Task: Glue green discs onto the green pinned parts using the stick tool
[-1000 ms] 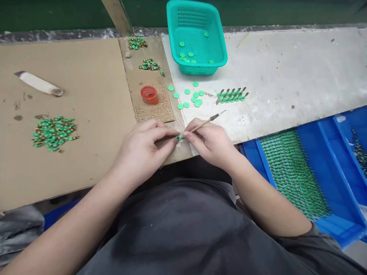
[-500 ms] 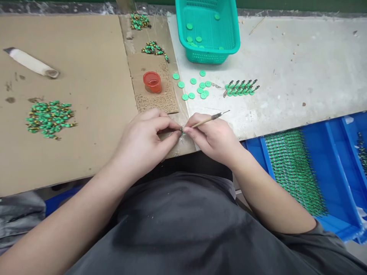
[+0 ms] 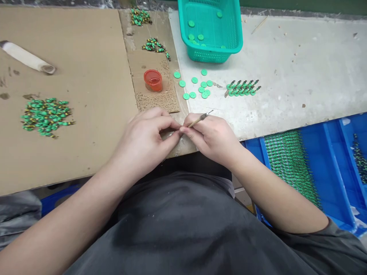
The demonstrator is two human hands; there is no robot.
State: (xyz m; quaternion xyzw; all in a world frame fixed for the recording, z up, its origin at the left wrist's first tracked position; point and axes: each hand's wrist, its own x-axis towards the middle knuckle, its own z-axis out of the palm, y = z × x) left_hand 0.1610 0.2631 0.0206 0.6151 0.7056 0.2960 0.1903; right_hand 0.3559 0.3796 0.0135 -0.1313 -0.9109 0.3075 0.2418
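My left hand [image 3: 149, 139] pinches something too small to make out, mostly hidden by the fingertips. Against it, fingertips touching, my right hand [image 3: 213, 137] holds a thin brush [image 3: 197, 121] with its dark tip pointing up and right. Just beyond the hands stands a small red cup [image 3: 153, 80] with liquid in it. Several loose green buttons [image 3: 194, 80] lie to its right. Farther right, green discs with dark beaded pieces on them [image 3: 243, 90] stand in two rows.
A teal basket [image 3: 210, 55] holding several green discs stands at the back. Green-and-yellow pieces form a heap [image 3: 47, 116] at left, near a white tube [image 3: 27, 56]. Smaller heaps [image 3: 140, 17] lie at the back. Blue trays [image 3: 323, 160] with green pieces sit low at right.
The brush has tilted and its tip has shifted left, with my right fingertips now closed against my left ones. The green bit seen between the fingertips is now hidden. The view has shifted slightly.
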